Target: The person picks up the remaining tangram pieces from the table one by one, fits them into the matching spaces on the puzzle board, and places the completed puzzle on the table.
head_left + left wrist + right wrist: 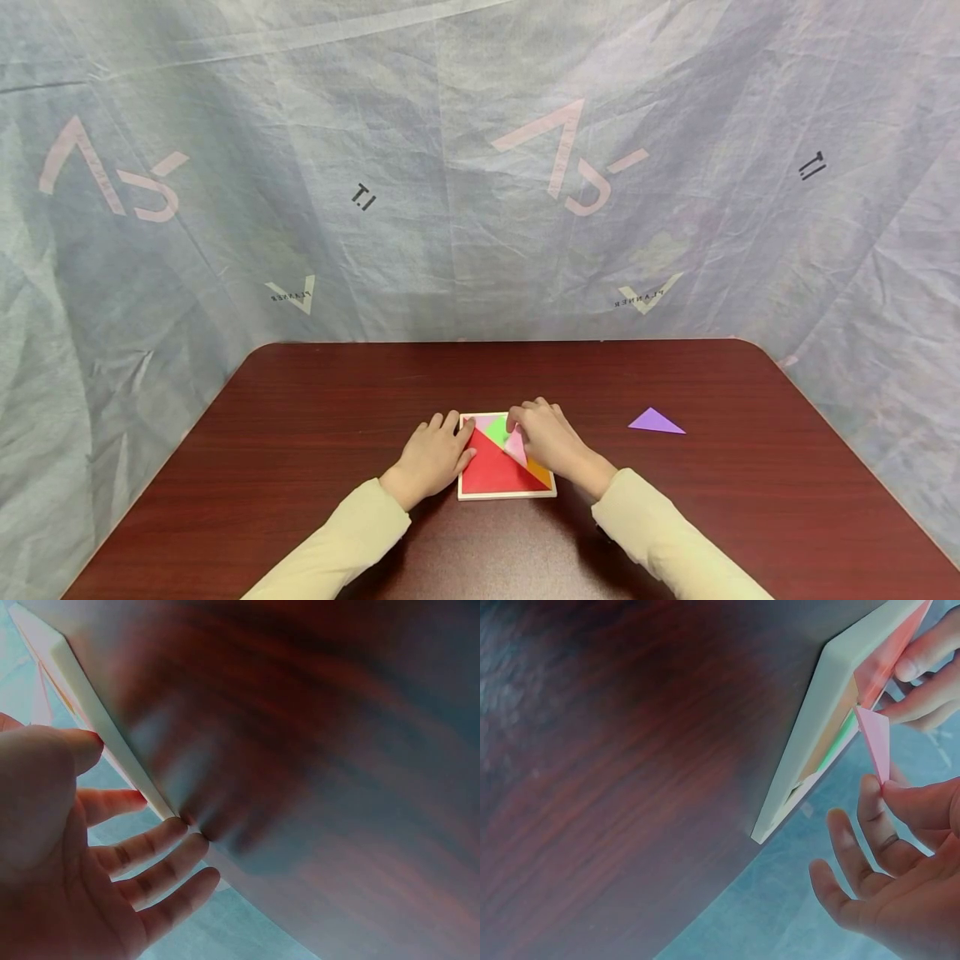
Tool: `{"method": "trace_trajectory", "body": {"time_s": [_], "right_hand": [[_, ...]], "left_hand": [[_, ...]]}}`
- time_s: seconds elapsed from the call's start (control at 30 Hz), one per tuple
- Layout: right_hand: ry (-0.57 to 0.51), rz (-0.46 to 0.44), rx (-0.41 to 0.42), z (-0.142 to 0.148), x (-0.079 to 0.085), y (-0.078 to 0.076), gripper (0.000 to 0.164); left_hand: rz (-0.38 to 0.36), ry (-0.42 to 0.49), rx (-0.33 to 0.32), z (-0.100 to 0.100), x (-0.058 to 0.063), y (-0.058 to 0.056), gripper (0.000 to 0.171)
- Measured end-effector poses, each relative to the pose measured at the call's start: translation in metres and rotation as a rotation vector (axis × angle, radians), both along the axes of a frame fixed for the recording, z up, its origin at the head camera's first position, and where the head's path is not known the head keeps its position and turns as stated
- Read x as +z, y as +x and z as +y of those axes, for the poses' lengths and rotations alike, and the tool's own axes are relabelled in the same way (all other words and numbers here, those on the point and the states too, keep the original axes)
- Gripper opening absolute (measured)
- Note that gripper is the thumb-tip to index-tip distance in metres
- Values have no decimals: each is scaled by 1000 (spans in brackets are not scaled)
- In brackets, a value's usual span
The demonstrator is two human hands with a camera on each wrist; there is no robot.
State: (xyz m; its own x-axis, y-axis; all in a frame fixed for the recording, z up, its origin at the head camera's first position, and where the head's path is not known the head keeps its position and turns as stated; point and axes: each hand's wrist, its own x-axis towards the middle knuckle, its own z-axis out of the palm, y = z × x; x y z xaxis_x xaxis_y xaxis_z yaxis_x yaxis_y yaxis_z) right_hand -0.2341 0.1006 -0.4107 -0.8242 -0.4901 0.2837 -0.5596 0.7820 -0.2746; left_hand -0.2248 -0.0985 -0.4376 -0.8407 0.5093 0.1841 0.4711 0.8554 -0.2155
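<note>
A square tangram tray (506, 497) with a pale rim lies on the table, holding red pieces (491, 471), a green piece (497, 431) and an orange piece (538, 475). My right hand (553, 439) pinches a pink triangle (877, 746) between thumb and index finger. The triangle is tilted up over the tray, one tip down by the red and green pieces. My left hand (433, 457) rests along the tray's left side, fingers spread, with thumb and index finger over the rim and red surface. In the left wrist view, its other fingertips lie right at the tray's outer edge.
A purple triangle (655, 422) lies on the dark red wooden table (337, 392), to the right of the tray. Behind the table and at both sides hangs a grey printed cloth (420, 250).
</note>
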Motion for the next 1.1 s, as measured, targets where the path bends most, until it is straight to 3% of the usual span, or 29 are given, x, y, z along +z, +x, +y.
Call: {"method": "trace_trajectory", "body": {"time_s": [0.7, 1.1], "right_hand": [[-15, -43, 1, -1, -5, 0, 20], [65, 9, -7, -1, -10, -2, 14]], "left_hand": [[-10, -3, 3, 0, 0, 0, 45], [-2, 4, 2, 0, -1, 0, 45]]}}
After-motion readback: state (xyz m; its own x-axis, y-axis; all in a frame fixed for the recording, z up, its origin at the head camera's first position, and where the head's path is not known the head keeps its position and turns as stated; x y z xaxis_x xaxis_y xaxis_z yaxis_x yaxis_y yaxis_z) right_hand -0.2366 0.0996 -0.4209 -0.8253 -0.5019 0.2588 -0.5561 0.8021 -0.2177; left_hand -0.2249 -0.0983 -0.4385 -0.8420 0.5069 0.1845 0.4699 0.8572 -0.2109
